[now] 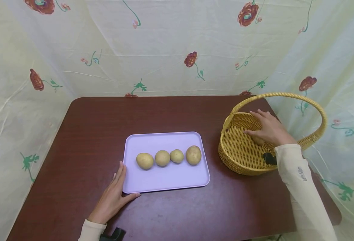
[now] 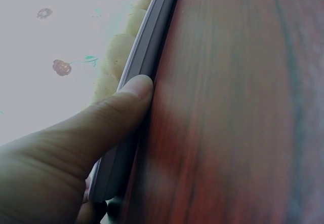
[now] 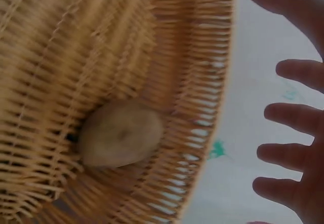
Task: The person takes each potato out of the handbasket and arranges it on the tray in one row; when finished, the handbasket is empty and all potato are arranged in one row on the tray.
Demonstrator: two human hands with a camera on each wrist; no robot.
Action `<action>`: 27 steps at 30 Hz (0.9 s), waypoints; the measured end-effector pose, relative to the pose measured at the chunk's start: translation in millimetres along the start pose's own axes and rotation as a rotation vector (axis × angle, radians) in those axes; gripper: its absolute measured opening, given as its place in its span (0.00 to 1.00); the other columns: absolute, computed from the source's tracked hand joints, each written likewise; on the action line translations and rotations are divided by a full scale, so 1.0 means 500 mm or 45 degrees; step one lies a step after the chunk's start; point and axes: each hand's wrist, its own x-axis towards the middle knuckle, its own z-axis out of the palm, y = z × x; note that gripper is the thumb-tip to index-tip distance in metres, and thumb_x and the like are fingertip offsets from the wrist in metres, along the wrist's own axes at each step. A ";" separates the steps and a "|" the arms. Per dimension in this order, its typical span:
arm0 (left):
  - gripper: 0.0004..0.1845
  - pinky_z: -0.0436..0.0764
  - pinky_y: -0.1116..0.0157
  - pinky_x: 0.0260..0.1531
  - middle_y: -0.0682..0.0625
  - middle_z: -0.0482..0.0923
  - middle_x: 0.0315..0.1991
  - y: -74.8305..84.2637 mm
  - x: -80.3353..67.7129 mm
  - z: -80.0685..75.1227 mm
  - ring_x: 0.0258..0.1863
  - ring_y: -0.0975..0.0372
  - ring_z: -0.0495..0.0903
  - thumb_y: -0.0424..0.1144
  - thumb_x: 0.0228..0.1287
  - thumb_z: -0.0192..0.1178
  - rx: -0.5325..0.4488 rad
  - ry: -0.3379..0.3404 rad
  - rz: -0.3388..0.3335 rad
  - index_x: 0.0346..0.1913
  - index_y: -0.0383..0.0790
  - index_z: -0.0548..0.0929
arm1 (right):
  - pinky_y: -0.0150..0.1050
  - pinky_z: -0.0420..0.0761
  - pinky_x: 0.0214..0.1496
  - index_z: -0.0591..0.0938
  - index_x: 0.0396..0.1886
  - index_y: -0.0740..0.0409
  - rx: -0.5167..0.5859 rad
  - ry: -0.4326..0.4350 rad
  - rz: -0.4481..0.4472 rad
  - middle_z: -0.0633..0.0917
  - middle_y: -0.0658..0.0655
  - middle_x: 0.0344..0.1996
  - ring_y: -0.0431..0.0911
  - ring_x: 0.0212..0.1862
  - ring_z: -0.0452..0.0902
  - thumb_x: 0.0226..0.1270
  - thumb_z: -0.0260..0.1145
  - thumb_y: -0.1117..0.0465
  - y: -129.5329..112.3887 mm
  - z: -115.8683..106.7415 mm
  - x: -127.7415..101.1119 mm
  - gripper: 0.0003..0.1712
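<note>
A lilac tray (image 1: pixel 164 180) lies mid-table with several potatoes (image 1: pixel 162 158) in a row on it. My left hand (image 1: pixel 115 192) lies flat on the table at the tray's front left corner, fingers straight, and its thumb (image 2: pixel 126 102) presses against the tray rim (image 2: pixel 152 41). A wicker basket (image 1: pixel 240 157) with a tall hoop handle stands to the right. My right hand (image 1: pixel 268 130) hovers inside it with its fingers (image 3: pixel 288 112) spread. One potato (image 3: pixel 120 133) lies loose on the basket floor (image 3: pixel 61 46) beneath that hand, not gripped.
The dark red-brown table (image 1: pixel 104 117) is walled on three sides by a floral plastic sheet (image 1: pixel 177 50). The basket sits close to the table's right edge, its handle (image 1: pixel 285 95) arching over my right hand.
</note>
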 end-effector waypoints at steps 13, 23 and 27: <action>0.57 0.49 0.61 0.64 0.39 0.41 0.69 0.001 0.000 0.000 0.62 0.46 0.56 0.54 0.39 0.68 0.003 -0.010 -0.008 0.67 0.32 0.48 | 0.58 0.66 0.53 0.70 0.57 0.67 -0.236 -0.206 -0.149 0.71 0.72 0.53 0.66 0.51 0.67 0.49 0.67 0.49 0.035 0.075 0.028 0.38; 0.57 0.50 0.60 0.64 0.40 0.41 0.69 0.001 0.001 -0.001 0.62 0.46 0.56 0.55 0.40 0.68 0.004 -0.027 -0.027 0.67 0.33 0.47 | 0.56 0.70 0.41 0.77 0.20 0.58 -0.349 -0.141 -0.217 0.78 0.58 0.25 0.56 0.32 0.72 0.49 0.62 0.71 0.049 0.099 0.032 0.05; 0.57 0.50 0.59 0.64 0.40 0.41 0.69 0.002 0.000 -0.001 0.63 0.48 0.55 0.56 0.40 0.67 0.008 -0.024 -0.028 0.67 0.33 0.48 | 0.51 0.73 0.34 0.72 0.14 0.56 -0.335 -0.146 -0.216 0.76 0.55 0.17 0.51 0.24 0.73 0.51 0.56 0.75 0.051 0.093 0.028 0.13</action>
